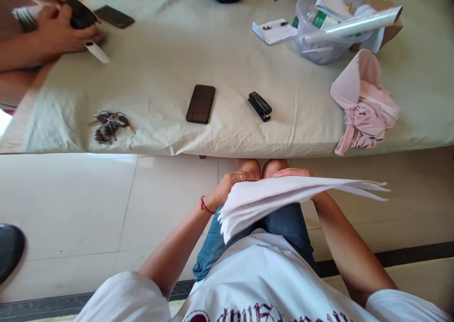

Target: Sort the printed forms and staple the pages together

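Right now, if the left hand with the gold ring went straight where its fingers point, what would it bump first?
Probably the bare right hand, since the left hand points that way along the upper edge of the white paper sheets. Depth is unclear; a bare knee might come first.

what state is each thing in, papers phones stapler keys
Paper sheets: held by left hand and right hand, edges splayed
Stapler: folded together, unheld
Near phone: flat, screen dark
Far phone: flat, screen dark
Keys: bunched
Pink cloth: crumpled
Plastic tub: open-topped, filled
Table cover: wrinkled
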`<state>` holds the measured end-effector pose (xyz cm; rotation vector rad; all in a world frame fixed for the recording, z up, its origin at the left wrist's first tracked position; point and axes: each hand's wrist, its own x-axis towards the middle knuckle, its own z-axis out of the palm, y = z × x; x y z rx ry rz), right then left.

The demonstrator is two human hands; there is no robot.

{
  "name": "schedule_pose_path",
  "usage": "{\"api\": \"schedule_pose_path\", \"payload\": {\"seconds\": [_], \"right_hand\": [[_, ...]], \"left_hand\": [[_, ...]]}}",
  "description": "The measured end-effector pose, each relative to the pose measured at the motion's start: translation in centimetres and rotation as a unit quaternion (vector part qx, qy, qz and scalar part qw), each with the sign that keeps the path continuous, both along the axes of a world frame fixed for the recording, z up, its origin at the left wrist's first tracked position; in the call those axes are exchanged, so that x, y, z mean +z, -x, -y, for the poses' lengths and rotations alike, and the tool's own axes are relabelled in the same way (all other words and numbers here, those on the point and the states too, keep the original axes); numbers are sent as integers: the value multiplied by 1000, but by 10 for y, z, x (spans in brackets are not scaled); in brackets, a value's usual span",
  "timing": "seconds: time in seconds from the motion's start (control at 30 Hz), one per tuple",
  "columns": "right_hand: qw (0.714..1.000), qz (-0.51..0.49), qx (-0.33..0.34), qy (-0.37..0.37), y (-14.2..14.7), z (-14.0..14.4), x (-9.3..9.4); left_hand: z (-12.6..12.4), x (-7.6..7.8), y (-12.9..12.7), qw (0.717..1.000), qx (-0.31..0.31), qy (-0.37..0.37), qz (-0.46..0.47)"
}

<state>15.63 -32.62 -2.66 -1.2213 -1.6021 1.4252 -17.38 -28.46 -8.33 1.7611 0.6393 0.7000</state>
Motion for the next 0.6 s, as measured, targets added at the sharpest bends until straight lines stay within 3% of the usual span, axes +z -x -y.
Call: {"api": "schedule_pose_path", "payload": {"seconds": [0.13, 0.23, 0.3, 0.37, 0.47, 0.6], "right_hand": [[1000, 10, -19, 17, 4, 5, -2], [998, 33, -48, 31, 6, 9, -12], [995, 37, -88, 31, 6, 12, -18], [991, 16, -129, 39, 5, 15, -22], [982, -21, -147, 120, 4, 19, -23], [956, -29, -133, 261, 6, 28, -24]], "left_hand": [[6, 3, 8, 997, 60, 32, 38], [12, 8, 6, 980, 137, 142, -25], [13, 13, 2, 970, 151, 184, -40], [11, 18, -3, 964, 140, 226, 13], [8, 24, -11, 934, 139, 317, 84], [8, 21, -24, 869, 219, 411, 165]]}}
